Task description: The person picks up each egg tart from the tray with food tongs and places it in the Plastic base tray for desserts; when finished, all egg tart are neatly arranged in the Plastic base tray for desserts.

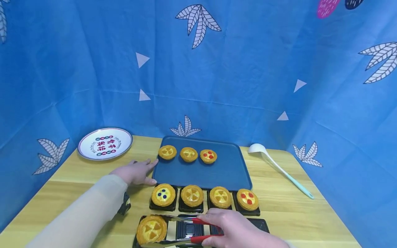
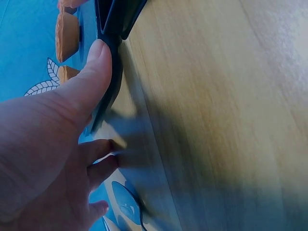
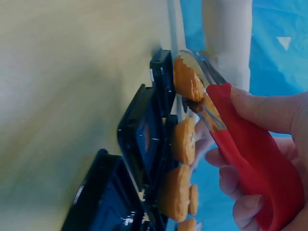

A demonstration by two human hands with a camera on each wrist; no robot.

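My right hand (image 1: 232,229) holds red-handled tongs (image 1: 201,238). Their metal arms reach left, one on either side of an egg tart (image 1: 152,230) over the front-left black square holder (image 1: 135,243). In the right wrist view the tongs' tips are beside that tart (image 3: 186,81); whether they press it, I cannot tell. My left hand (image 1: 133,172) lies at the left edge of a blue tray (image 1: 201,175), fingers spread. The left wrist view shows its thumb against the tray's dark rim (image 2: 114,77). On the tray are three tarts, one with red dots (image 1: 208,156).
Behind the front holders stands a row of several filled ones, including a blue-dotted tart (image 1: 163,195) and a red-dotted one (image 1: 247,199). Unfilled holders (image 1: 186,229) are under the tongs. A patterned plate (image 1: 90,144) is at the back left, a white ladle (image 1: 279,167) at the right.
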